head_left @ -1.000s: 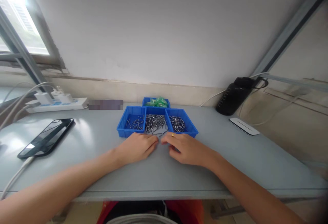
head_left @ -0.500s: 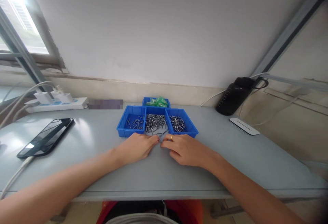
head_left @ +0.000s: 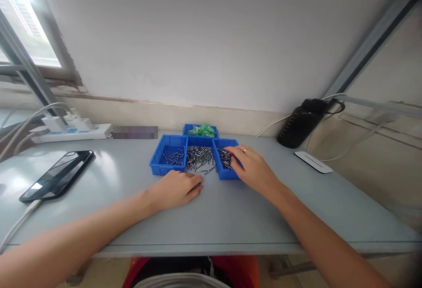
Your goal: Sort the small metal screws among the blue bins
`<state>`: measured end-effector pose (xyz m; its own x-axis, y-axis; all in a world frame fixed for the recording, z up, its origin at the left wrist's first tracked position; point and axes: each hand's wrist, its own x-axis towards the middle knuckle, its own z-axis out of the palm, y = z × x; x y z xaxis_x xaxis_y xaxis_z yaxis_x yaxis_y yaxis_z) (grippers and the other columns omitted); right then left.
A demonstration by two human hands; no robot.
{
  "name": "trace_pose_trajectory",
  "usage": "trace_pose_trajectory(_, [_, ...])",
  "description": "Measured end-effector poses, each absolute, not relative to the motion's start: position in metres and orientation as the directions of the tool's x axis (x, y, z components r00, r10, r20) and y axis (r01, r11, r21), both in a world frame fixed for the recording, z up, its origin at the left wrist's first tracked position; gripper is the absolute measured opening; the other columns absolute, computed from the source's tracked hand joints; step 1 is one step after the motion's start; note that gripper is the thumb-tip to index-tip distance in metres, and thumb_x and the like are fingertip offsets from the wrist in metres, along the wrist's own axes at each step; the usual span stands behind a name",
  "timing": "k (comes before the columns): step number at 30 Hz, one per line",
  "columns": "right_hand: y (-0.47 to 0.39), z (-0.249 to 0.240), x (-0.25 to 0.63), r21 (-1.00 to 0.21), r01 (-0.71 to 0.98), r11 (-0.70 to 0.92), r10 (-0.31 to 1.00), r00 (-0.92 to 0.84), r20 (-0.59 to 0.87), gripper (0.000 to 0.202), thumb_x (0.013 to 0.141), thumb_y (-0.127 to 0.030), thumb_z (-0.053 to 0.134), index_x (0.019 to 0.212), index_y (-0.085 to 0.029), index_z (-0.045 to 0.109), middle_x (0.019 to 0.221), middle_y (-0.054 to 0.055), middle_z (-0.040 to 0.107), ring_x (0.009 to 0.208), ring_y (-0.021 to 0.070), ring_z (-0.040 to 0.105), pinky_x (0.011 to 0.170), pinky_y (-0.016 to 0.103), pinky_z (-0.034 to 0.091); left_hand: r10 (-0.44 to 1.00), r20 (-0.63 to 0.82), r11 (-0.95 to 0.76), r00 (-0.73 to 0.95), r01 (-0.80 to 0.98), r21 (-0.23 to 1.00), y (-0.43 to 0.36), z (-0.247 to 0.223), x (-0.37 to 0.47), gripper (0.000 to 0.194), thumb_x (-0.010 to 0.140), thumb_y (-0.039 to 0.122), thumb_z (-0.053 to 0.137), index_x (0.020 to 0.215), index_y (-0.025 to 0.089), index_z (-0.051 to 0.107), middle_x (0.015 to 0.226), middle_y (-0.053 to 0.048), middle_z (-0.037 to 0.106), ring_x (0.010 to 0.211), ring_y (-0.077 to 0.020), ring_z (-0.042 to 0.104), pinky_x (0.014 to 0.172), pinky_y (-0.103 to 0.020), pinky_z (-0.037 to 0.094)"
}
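My left hand [head_left: 176, 187] rests on the table in front of the left blue bin [head_left: 168, 170], its fingers curled together; whatever they may hold is hidden. Long thin metal screws [head_left: 174, 158] lie scattered in that bin. My right hand [head_left: 253, 167], with a ring on one finger, reaches into the right blue bin [head_left: 227, 174]. Its thumb and fingers are apart over a heap of dark metal pieces [head_left: 225, 158]. Between the two bins, a pile of screws [head_left: 200, 157] spills out of the middle bin onto the table.
Behind stands another blue bin [head_left: 186, 128] with green plastic bags [head_left: 203, 129]. A phone [head_left: 57, 176] on a cable and a power strip [head_left: 70, 135] lie at left. At right are a black bottle [head_left: 300, 123] and a flat white device [head_left: 313, 162].
My right hand has left my left hand's fingertips and moved right and away from me, into the right bin. That bin has turned slightly. My left hand stays nearly in place.
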<state>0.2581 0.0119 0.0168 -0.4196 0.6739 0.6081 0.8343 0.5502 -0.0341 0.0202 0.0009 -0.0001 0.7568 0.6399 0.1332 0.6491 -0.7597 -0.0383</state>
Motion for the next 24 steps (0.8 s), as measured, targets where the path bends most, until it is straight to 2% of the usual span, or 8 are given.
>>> trace_pose_trajectory(3, [0.006, 0.013, 0.246, 0.082, 0.749, 0.658, 0.573, -0.568, 0.590, 0.024, 0.084, -0.015, 0.043, 0.102, -0.016, 0.059, 0.097, 0.008, 0.060, 0.093, 0.0193, 0.052, 0.084, 0.033, 0.043, 0.636, 0.144, -0.762, 0.758, 0.647, -0.040, 0.001, 0.000, 0.021, 0.022, 0.091, 0.031, 0.033, 0.090, 0.021, 0.052, 0.079, 0.000, 0.063, 0.069, -0.0165, 0.062, 0.055, -0.025, 0.041])
trace_pose_trajectory(5, [0.001, 0.007, 0.237, 0.212, 0.686, 0.696, 0.515, -0.684, 0.517, 0.021, 0.083, -0.014, 0.045, 0.097, -0.016, 0.061, 0.099, 0.008, 0.060, 0.097, 0.0212, 0.050, 0.087, 0.036, 0.041, 0.636, 0.145, -0.761, 0.758, 0.647, -0.045, 0.001, 0.000, 0.021, 0.021, 0.090, 0.031, 0.033, 0.090, 0.021, 0.052, 0.079, 0.000, 0.064, 0.069, -0.0167, 0.062, 0.055, -0.025, 0.041])
trace_pose_trajectory(8, [-0.001, -0.003, 0.227, 0.380, 0.640, 0.668, 0.490, -0.763, 0.422, 0.020, 0.081, -0.010, 0.047, 0.094, -0.013, 0.062, 0.101, 0.011, 0.061, 0.106, 0.0246, 0.046, 0.094, 0.041, 0.037, 0.638, 0.141, -0.759, 0.757, 0.649, -0.051, 0.001, 0.000, 0.021, 0.020, 0.090, 0.031, 0.034, 0.087, 0.021, 0.051, 0.080, 0.000, 0.064, 0.069, -0.0162, 0.062, 0.055, -0.024, 0.041])
trace_pose_trajectory(11, [-0.001, -0.011, 0.224, 0.471, 0.650, 0.597, 0.512, -0.760, 0.400, 0.021, 0.082, -0.009, 0.046, 0.094, -0.011, 0.063, 0.094, 0.011, 0.064, 0.109, 0.0272, 0.045, 0.101, 0.048, 0.028, 0.639, 0.136, -0.760, 0.757, 0.648, -0.040, 0.001, 0.001, 0.021, 0.021, 0.091, 0.031, 0.033, 0.088, 0.021, 0.052, 0.079, -0.001, 0.063, 0.068, -0.0155, 0.061, 0.056, -0.024, 0.041])
trace_pose_trajectory(17, [-0.006, -0.010, 0.220, 0.523, 0.650, 0.551, 0.554, -0.754, 0.354, 0.023, 0.081, -0.006, 0.045, 0.095, -0.007, 0.064, 0.079, 0.012, 0.066, 0.112, 0.0288, 0.045, 0.103, 0.050, 0.024, 0.636, 0.130, -0.764, 0.761, 0.645, -0.037, 0.001, 0.001, 0.021, 0.021, 0.090, 0.031, 0.034, 0.088, 0.020, 0.052, 0.079, -0.002, 0.063, 0.068, -0.0156, 0.061, 0.056, -0.024, 0.042])
trace_pose_trajectory(24, [-0.004, -0.016, 0.219, 0.523, 0.650, 0.551, 0.556, -0.754, 0.350, 0.023, 0.081, -0.006, 0.045, 0.092, -0.009, 0.064, 0.078, 0.012, 0.066, 0.105, 0.0277, 0.048, 0.104, 0.052, 0.023, 0.636, 0.118, -0.764, 0.763, 0.644, -0.044, 0.001, 0.000, 0.021, 0.020, 0.090, 0.030, 0.034, 0.090, 0.020, 0.051, 0.078, -0.001, 0.063, 0.068, -0.0160, 0.061, 0.057, -0.024, 0.041])
